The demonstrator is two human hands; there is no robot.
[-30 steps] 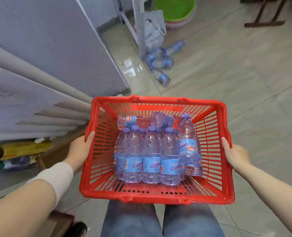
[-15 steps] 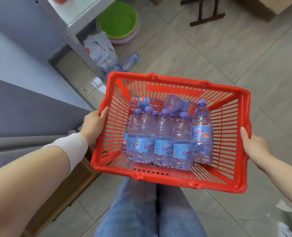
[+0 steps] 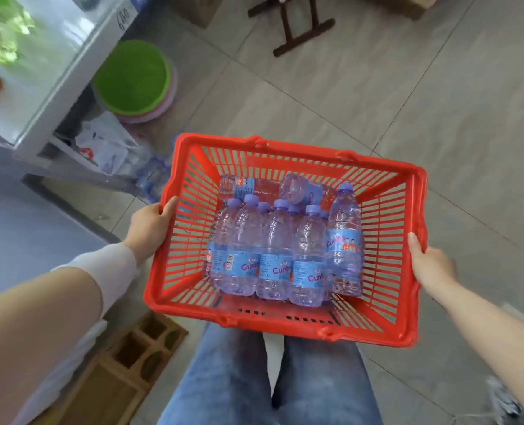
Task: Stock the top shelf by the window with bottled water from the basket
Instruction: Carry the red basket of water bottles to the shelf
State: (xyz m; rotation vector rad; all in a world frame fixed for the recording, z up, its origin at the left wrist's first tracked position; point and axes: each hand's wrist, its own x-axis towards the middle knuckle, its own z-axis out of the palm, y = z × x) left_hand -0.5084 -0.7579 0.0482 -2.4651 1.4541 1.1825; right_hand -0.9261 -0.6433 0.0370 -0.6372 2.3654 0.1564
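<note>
A red plastic basket [image 3: 386, 334] hangs in front of my legs, above the tiled floor. Several clear water bottles [image 3: 274, 253] with purple caps and blue labels stand in it, and two more lie at its far end. My left hand [image 3: 149, 230] grips the basket's left rim, thumb on top. My right hand [image 3: 429, 265] grips the right rim the same way. The white top shelf [image 3: 61, 72] of a metal rack shows at the upper left, with a blurred red thing on it.
Under the rack lie a white plastic bag [image 3: 104, 145] and loose bottles [image 3: 152, 174]. A stack of green and pink basins [image 3: 132, 82] sits on the floor beside it. A dark wooden stand [image 3: 297, 29] is at the back. A wooden crate [image 3: 116, 372] lies by my left leg.
I have carried the basket forward and turned toward the rack; the shelf top has come into view at the upper left, and both hands keep their grip on the rims.
</note>
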